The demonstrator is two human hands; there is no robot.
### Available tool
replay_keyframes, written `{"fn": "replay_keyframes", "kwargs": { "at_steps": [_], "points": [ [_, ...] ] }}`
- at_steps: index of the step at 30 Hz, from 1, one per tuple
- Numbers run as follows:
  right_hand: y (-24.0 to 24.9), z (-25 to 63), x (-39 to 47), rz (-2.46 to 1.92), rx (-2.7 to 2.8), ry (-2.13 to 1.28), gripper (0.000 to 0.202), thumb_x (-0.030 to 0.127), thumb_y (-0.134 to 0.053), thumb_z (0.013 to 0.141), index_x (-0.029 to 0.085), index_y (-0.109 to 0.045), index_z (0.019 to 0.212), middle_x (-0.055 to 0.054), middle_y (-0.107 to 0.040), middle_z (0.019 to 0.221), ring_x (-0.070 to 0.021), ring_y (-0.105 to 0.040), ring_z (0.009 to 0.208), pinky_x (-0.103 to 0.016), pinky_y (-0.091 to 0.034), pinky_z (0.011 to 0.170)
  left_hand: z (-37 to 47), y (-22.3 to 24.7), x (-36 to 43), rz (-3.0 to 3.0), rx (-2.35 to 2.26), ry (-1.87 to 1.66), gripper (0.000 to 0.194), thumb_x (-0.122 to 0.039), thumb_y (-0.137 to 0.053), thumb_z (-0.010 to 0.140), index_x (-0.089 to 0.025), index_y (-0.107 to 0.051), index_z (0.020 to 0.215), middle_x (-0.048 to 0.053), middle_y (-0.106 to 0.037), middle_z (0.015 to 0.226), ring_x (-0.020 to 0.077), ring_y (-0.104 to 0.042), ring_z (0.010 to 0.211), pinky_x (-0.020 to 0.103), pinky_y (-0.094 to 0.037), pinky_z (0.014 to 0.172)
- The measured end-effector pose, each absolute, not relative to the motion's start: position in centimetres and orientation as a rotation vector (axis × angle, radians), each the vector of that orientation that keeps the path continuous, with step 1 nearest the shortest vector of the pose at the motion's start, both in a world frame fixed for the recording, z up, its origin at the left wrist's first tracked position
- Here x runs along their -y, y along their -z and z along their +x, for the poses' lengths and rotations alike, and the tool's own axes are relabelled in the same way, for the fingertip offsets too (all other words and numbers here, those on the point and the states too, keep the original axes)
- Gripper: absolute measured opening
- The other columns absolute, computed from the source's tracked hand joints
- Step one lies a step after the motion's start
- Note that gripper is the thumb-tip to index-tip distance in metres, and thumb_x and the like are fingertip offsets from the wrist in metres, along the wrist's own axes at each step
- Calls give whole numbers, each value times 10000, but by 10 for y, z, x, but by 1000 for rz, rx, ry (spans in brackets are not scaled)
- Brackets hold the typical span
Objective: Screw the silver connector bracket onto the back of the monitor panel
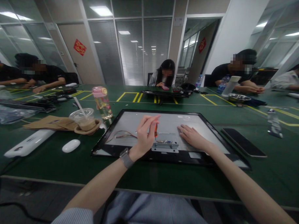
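Note:
A flat black-framed panel (164,122) with a pale grey back lies on the green table in front of me. My left hand (146,133), with a watch on its wrist, is closed around a red screwdriver (156,130). The tool stands upright, its shaft pointing down at the left end of a metal bracket (166,146) with blue connectors. My right hand (191,134) lies flat on the panel's right part, fingers spread. Thin coloured wires (125,134) run over the panel left of my left hand.
Left of the panel are a white mouse (71,146), an iced drink (84,119), a pink-lidded bottle (102,103) and a white device (29,143). A black phone (243,142) lies to the right. Several people sit across the table (147,177).

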State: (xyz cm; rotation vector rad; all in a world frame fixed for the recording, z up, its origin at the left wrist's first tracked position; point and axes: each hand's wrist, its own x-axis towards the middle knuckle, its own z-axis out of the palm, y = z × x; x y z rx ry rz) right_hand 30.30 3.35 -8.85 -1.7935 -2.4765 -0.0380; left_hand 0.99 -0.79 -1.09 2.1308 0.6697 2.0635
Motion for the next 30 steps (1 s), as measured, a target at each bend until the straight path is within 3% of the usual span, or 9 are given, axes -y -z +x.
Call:
{"fn": "replay_keyframes", "kwargs": {
  "at_steps": [4,10,20,26,30],
  "points": [
    [89,302,-34,-1791,2477,53,601,437,-231,1058,190,-423,1572,-176,-419,1636,-321,-400,1504,-552,-347,1193,10,11,8,2153,-581,-1972,306,-286,-414,1097,-186,-701,1060,54,-692,924,157,-665,843,297,-551,750],
    [88,302,-33,-1798,2482,70,598,425,-241,1054,189,-431,1569,-176,-432,1629,-325,-408,1498,-555,-362,1183,10,7,6,2148,-739,-2159,234,-412,-680,970,-207,-744,877,17,-534,867,142,-584,778,284,-522,694],
    [83,300,-31,-1817,2471,7,623,462,-201,1058,195,-420,1577,-164,-409,1644,-320,-381,1515,-563,-328,1202,10,9,5,2111,-665,-1996,262,-234,-430,1085,-187,-687,1053,47,-645,922,150,-641,843,281,-537,745],
    [83,300,-31,-1824,2480,8,626,444,-224,1056,158,-405,1583,-181,-390,1652,-331,-370,1519,-554,-316,1210,10,7,6,2152,-681,-2100,185,-383,-714,949,-198,-713,943,26,-561,945,141,-598,805,287,-538,730],
    [82,298,-30,-1839,2484,-8,624,440,-226,1059,160,-395,1590,-172,-379,1660,-320,-351,1529,-542,-312,1216,11,8,6,2127,-735,-2124,151,-345,-693,968,-200,-717,932,13,-541,907,126,-574,761,276,-528,709]
  ]
}}
